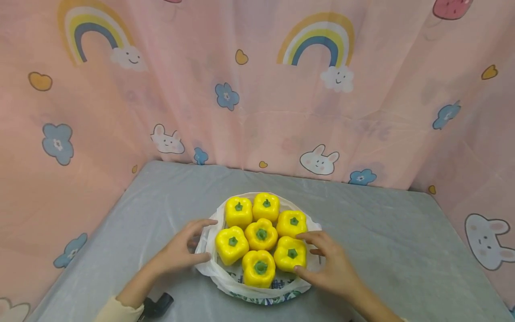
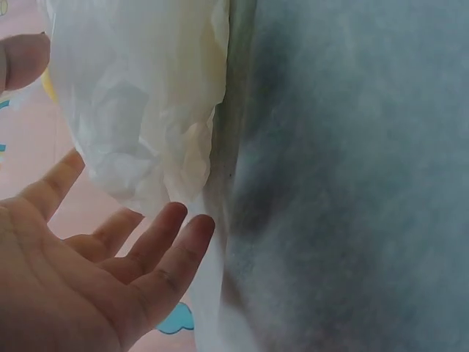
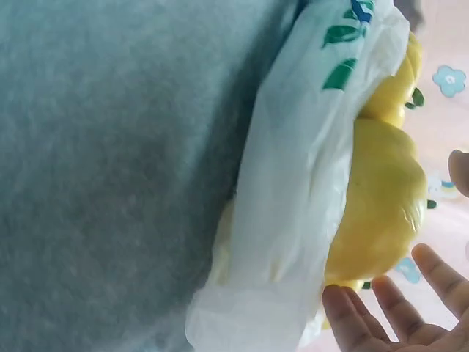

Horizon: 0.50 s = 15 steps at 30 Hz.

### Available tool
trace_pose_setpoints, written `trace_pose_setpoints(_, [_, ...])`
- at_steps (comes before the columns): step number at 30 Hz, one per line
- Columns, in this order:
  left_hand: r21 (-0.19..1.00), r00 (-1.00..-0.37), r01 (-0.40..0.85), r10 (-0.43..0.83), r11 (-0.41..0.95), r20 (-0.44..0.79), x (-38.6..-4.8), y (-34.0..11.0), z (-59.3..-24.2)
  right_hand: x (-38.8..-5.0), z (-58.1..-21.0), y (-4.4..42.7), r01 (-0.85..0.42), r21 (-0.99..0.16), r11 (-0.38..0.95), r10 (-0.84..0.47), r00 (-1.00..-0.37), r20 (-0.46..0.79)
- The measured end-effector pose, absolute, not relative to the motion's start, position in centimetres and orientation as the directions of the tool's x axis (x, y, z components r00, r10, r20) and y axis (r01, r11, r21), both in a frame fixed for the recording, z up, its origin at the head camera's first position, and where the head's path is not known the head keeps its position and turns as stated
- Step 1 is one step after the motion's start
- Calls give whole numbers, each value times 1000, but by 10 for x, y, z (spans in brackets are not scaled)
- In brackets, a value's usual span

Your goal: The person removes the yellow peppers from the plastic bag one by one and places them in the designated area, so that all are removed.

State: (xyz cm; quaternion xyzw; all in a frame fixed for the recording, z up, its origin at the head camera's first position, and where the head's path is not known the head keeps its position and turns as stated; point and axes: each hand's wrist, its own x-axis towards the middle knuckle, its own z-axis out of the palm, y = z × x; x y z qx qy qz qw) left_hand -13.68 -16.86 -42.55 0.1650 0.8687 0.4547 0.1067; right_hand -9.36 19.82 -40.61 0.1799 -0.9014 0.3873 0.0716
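Several yellow bell peppers [image 1: 261, 234] with green stems stand in a round dish lined with a white plastic bag [image 1: 210, 264]. My left hand [image 1: 179, 250] is at the dish's left edge, thumb and fingers spread beside the bag. In the left wrist view its fingertips are close to the crinkled plastic [image 2: 139, 110]; whether they touch it, I cannot tell. Over the right edge my right hand [image 1: 331, 261] reaches with spread fingers beside the right-hand pepper [image 1: 290, 254]. In the right wrist view the fingers are straight and grip nothing, near a pepper [image 3: 381, 198].
The dish stands on a grey cloth-covered table [image 1: 386, 250]. Near my left forearm lies a black object [image 1: 158, 305], partly hidden by the sleeve. A pink patterned curtain [image 1: 261, 89] hangs around the back and sides.
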Motion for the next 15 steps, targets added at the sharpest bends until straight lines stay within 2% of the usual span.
trace_pose_setpoints(9, [859,-905,166,420,485,-63,-136,-165,-429,-93,-412,191,-345,-660,668,-255,-938,233])
trace_pose_setpoints(15, [885,-887,175,458,432,-48,-136,-165,-433,-94,-413,190,-377,-637,672,-275,-926,258])
